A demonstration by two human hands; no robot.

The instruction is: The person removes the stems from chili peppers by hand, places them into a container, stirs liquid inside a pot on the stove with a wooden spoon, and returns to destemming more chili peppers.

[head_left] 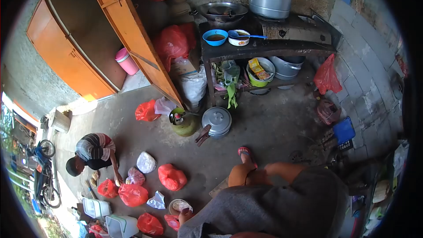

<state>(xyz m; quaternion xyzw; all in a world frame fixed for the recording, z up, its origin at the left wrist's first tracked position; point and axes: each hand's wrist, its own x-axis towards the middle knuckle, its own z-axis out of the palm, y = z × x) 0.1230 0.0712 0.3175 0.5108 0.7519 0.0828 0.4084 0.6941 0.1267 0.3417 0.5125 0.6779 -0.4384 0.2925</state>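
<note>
My left hand [185,215] is low in the view, beside a round bowl [180,206] with pale contents. Its fingers are small and partly hidden, so their grip is unclear. A red plastic bag [172,222] lies just left of it. My right hand does not show. Dark grey cloth [273,205] covers much of my body, and a foot in a red sandal [246,152] rests on the floor. Nearby lie another red bag [172,177], a silvery packet [156,200] and a white bag [146,162].
Another person [94,152] crouches at the left, one hand at the red bags [133,195]. A lidded pot [217,121] and green gas cylinder [183,124] stand ahead. Beyond are a dark stove table [269,48], a large pot [271,2] and an orange door [136,39].
</note>
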